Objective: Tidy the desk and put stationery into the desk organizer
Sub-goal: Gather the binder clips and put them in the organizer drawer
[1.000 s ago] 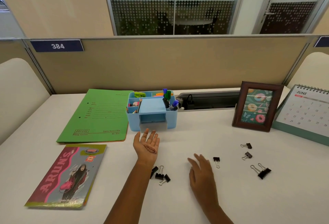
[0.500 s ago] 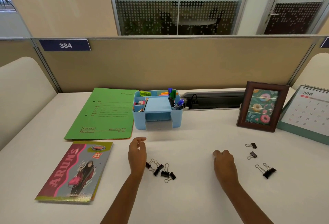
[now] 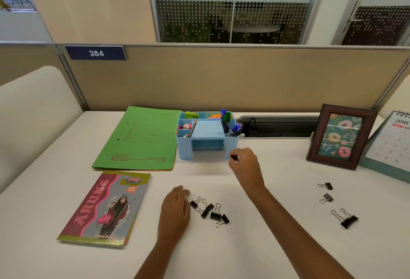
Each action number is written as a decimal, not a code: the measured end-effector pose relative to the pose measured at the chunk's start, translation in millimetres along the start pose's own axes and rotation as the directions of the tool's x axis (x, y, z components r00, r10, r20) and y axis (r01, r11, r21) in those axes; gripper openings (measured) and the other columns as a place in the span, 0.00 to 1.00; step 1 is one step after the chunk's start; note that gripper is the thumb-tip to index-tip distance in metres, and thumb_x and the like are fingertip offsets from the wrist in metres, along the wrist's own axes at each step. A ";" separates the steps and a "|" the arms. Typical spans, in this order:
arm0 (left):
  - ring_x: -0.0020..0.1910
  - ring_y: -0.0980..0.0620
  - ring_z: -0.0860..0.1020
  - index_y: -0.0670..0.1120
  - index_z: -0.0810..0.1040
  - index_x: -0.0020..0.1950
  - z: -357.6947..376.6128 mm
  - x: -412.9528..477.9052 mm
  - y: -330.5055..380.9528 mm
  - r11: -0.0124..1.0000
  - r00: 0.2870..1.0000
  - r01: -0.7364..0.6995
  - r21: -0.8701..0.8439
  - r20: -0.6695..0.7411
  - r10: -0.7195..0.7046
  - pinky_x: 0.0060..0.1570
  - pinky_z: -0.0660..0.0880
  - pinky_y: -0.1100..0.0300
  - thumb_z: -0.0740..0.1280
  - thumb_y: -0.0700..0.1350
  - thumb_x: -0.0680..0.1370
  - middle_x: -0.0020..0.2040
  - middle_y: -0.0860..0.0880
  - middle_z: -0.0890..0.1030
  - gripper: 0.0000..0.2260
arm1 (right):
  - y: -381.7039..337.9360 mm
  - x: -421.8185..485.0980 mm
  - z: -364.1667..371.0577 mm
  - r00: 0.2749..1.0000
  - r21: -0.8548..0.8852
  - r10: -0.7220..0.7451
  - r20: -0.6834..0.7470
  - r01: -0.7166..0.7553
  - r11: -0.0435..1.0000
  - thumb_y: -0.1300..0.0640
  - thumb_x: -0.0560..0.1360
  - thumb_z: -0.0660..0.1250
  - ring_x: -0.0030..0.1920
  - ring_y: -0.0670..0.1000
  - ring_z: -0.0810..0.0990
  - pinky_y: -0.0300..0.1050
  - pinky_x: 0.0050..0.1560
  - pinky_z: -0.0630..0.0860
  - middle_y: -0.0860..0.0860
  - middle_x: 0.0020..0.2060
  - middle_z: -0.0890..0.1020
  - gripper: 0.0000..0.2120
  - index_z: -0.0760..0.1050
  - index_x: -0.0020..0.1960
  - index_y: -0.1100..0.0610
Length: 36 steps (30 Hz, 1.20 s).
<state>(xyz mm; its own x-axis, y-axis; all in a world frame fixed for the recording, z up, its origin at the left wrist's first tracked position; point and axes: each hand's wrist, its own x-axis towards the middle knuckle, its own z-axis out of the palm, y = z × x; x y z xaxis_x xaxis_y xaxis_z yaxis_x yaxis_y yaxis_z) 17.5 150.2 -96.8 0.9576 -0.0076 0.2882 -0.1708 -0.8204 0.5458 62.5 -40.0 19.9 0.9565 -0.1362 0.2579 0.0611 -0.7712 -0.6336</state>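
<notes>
Right hand (image 3: 243, 164), fingers tight on small black binder clip (image 3: 234, 157) beside blue plastic desk organizer (image 3: 207, 138); left hand (image 3: 175, 210), fingers slack, on white worktop (image 3: 44, 212).

Shot from one head-worn wide-angle camera, sat close over the near edge of the desk (image 3: 221, 256), faced forward and down, reached back to the partition (image 3: 221, 83).

The right hand (image 3: 244, 164) mostly hides a small black item (image 3: 234, 157); far to its right, a calendar (image 3: 387, 145) is cropped.
</notes>
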 end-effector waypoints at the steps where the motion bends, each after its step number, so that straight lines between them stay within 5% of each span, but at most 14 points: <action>1: 0.53 0.45 0.78 0.42 0.79 0.49 -0.3 0.4 -0.2 1.000 1.000 -0.023 -0.010 -0.005 0.023 0.55 0.63 0.62 0.52 0.45 0.73 0.51 0.43 0.80 0.17 | -9.1 10.6 0.2 0.999 0.000 -0.045 -0.024 0.045 0.999 0.64 0.75 0.62 0.50 0.55 0.76 0.36 0.44 0.65 0.60 0.49 0.78 0.09 0.78 0.53 0.63; 5: 0.52 0.55 0.73 0.45 0.77 0.51 -3.0 -0.7 -0.9 0.991 0.997 -0.079 -0.110 -0.017 0.078 0.53 0.65 0.67 0.55 0.49 0.72 0.52 0.50 0.79 0.15 | -31.2 46.8 7.9 0.991 -0.044 -0.125 -0.052 0.123 0.991 0.64 0.76 0.60 0.55 0.56 0.75 0.42 0.54 0.72 0.61 0.53 0.76 0.11 0.76 0.56 0.64; 9: 0.49 0.60 0.71 0.49 0.75 0.52 -4.8 -1.7 -1.6 0.981 0.992 -0.125 -0.146 -0.004 0.126 0.51 0.65 0.68 0.59 0.49 0.69 0.50 0.54 0.76 0.14 | -35.9 66.9 21.5 0.991 -0.166 -0.111 0.075 0.122 0.978 0.64 0.78 0.57 0.54 0.57 0.76 0.43 0.53 0.73 0.62 0.54 0.76 0.13 0.75 0.60 0.63; 16: 0.45 0.61 0.68 0.54 0.72 0.53 -3.0 -2.9 -1.6 0.984 0.987 -0.153 -0.091 0.031 0.156 0.44 0.63 0.71 0.62 0.50 0.67 0.45 0.54 0.76 0.14 | -34.1 71.7 32.2 0.977 -0.218 -0.112 0.181 0.151 0.964 0.65 0.78 0.57 0.60 0.56 0.73 0.42 0.57 0.70 0.60 0.61 0.73 0.15 0.71 0.64 0.62; 23: 0.42 0.59 0.67 0.50 0.76 0.47 2.2 -1.0 -3.7 0.984 0.984 -0.175 -0.029 -0.021 0.175 0.45 0.61 0.69 0.61 0.49 0.69 0.41 0.53 0.76 0.10 | -19.0 32.5 32.5 0.957 0.030 -0.252 -0.143 0.259 0.965 0.68 0.75 0.61 0.57 0.57 0.76 0.45 0.59 0.73 0.62 0.53 0.78 0.10 0.77 0.54 0.66; 31: 0.42 0.59 0.67 0.45 0.79 0.51 -2.4 10.1 5.9 0.981 0.976 -0.133 -0.139 -0.192 0.105 0.45 0.63 0.69 0.59 0.49 0.73 0.42 0.49 0.76 0.14 | 32.4 -50.9 49.1 0.956 0.090 -0.259 -0.136 0.272 0.958 0.68 0.69 0.58 0.48 0.43 0.71 0.20 0.52 0.63 0.52 0.43 0.79 0.13 0.79 0.46 0.59; 36: 0.45 0.53 0.70 0.44 0.79 0.51 -19.5 54.3 44.1 0.973 0.926 -0.228 -0.044 -0.318 0.202 0.47 0.64 0.65 0.59 0.47 0.75 0.44 0.46 0.77 0.12 | 63.0 -74.4 58.2 0.986 0.131 -0.145 -0.078 0.155 0.979 0.64 0.71 0.56 0.47 0.40 0.71 0.19 0.51 0.63 0.48 0.43 0.78 0.13 0.79 0.46 0.59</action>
<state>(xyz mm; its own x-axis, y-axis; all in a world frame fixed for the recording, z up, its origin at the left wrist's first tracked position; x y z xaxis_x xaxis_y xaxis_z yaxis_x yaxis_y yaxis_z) 57.4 124.8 -41.8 0.7787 0.0087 0.6273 -0.3942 -0.7711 0.5000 11.8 -42.2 -81.7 0.9123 -0.0707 0.4035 0.2451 -0.6950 -0.6759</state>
